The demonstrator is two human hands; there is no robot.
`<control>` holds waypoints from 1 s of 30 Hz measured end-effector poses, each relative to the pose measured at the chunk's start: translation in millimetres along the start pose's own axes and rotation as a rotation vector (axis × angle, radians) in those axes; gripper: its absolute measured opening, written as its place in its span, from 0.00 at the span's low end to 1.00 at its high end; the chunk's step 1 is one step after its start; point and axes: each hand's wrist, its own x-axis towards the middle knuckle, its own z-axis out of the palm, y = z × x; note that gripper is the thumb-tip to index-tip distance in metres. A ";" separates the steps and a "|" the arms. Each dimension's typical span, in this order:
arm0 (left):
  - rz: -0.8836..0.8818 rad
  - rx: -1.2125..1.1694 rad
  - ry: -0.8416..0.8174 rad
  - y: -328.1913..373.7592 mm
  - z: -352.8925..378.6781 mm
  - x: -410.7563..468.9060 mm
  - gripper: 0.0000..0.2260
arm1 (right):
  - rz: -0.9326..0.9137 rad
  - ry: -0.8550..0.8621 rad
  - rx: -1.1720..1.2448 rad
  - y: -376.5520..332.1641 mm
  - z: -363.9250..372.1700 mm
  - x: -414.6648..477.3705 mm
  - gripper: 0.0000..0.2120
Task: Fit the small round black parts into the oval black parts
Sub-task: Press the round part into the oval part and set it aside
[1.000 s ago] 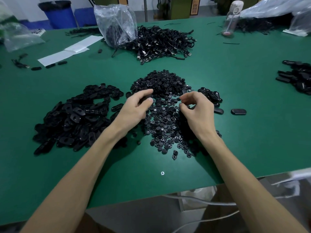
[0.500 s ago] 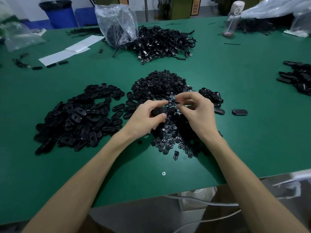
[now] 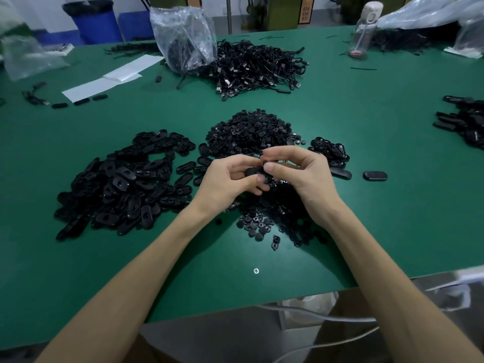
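Note:
My left hand [image 3: 226, 180] grips one oval black part [image 3: 253, 171] above the middle of the green table [image 3: 392, 218]. My right hand [image 3: 301, 174] pinches a small round black part [image 3: 265, 162] and holds it against the top of that oval part. A big heap of small round parts [image 3: 248, 134] lies just behind and under both hands. To the left spreads a wide heap of oval parts [image 3: 125, 184]. A small cluster of oval parts [image 3: 330, 150] sits right of my right hand, with a single one [image 3: 375, 176] lying apart.
A tangle of black cables [image 3: 259, 66] and a clear plastic bag [image 3: 183, 38] stand at the back. White paper sheets [image 3: 112, 77] lie back left, a bottle [image 3: 364, 30] back right, more black parts [image 3: 466, 121] at the right edge. A screw head [image 3: 256, 271] marks the near table.
My left hand came off the pile holding an oval part and lifted toward the middle. My right hand moved in to meet it, bringing a small round part onto the oval.

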 end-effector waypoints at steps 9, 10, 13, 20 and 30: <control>-0.001 -0.082 -0.030 2.1 -1.1 -1.4 0.15 | -0.010 -0.028 0.038 2.3 -0.8 0.4 0.13; -0.002 -0.086 -0.033 2.5 -0.8 -1.7 0.16 | -0.015 -0.035 0.043 2.4 -0.6 0.4 0.13; -0.004 -0.094 -0.027 3.5 -0.5 -1.5 0.16 | -0.031 -0.054 0.048 2.6 0.1 0.4 0.12; -0.032 -0.109 -0.003 -0.2 0.4 -0.5 0.16 | -0.007 -0.006 0.007 1.6 -0.9 0.3 0.11; -0.031 -0.056 0.055 -1.9 0.4 -0.2 0.15 | -0.019 0.025 -0.043 1.9 1.5 -0.3 0.12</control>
